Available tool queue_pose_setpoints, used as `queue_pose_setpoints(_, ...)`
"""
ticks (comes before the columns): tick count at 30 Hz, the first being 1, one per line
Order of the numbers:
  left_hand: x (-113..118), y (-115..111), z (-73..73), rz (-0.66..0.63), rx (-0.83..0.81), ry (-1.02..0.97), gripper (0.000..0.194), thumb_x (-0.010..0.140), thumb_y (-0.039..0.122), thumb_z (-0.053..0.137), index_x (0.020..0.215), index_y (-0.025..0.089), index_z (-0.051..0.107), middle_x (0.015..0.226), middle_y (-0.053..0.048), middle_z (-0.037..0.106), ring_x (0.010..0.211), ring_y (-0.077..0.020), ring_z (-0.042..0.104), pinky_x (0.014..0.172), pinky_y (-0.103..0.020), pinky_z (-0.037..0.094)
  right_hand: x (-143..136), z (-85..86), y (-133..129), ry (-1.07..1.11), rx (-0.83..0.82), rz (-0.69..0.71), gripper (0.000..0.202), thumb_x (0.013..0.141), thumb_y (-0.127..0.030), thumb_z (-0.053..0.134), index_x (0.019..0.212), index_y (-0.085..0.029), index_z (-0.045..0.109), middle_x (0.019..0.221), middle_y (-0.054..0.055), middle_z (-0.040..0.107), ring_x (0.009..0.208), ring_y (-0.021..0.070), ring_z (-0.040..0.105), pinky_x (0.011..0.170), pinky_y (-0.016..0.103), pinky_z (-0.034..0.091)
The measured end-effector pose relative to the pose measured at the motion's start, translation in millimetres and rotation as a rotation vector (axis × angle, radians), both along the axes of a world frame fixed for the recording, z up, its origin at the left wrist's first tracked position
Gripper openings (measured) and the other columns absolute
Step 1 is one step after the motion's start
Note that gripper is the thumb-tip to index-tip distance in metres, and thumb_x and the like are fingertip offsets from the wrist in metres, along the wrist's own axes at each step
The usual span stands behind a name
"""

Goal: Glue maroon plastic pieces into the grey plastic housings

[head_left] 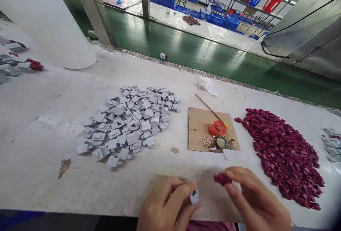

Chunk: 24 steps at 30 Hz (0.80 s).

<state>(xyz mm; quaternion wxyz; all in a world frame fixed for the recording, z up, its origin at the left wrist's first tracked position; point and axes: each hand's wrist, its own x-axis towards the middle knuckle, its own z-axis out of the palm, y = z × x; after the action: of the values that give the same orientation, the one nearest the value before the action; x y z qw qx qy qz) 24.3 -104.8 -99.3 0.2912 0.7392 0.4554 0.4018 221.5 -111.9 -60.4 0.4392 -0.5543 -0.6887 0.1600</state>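
Hands sit low in the middle of the frame, close to each other over the near edge of the bench. The left hand is pinched shut on a small grey piece, which pokes out from the fingertips toward the right. The right hand is pinched shut on a small dark red piece, which pokes out toward the left. So the two pieces point at each other, with only a small gap between them. The red piece sits a little higher in the frame and a little to the right of the grey one. They are near but not touching. The grey piece looks longer up and down than side to side; the red one is too blurry to tell its shape. Up and to the left of the hands lies a big heap of grey pieces, nearer the left hand. On the right side lies a big heap of red pieces, nearer the right hand. Between the heaps, above the hands, is a bit of cardboard with a red cap and a thin stick on it.
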Motion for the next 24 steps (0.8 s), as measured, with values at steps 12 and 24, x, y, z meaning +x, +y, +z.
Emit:
queue_pose_setpoints(12,-1,1,-1.2,-0.048,0.005,0.128,0.024,0.087,0.014,0.057,0.11,0.021,0.058,0.082,-0.003,0.061,0.073,-0.0182,0.061,0.062,-0.028,0.052,-34,-18.4,-9,0.091,-0.037,0.097,0.026,0.081,-0.002,0.06,0.102,-0.017,0.064,0.085,0.004,0.069,0.079,0.0128,0.067,0.068,0.019,0.058)
queue_pose_setpoints(24,2,-3,4.5,0.013,-0.11,0.08,0.018,0.088,0.013,0.056,0.103,0.023,0.06,0.084,-0.002,0.061,0.075,-0.0181,0.061,0.065,-0.028,0.051,-35,-6.7,1,0.053,-0.216,0.249,0.018,0.087,-0.01,0.059,0.102,-0.021,0.063,0.088,0.002,0.067,0.083,0.0115,0.066,0.072,0.017,0.057)
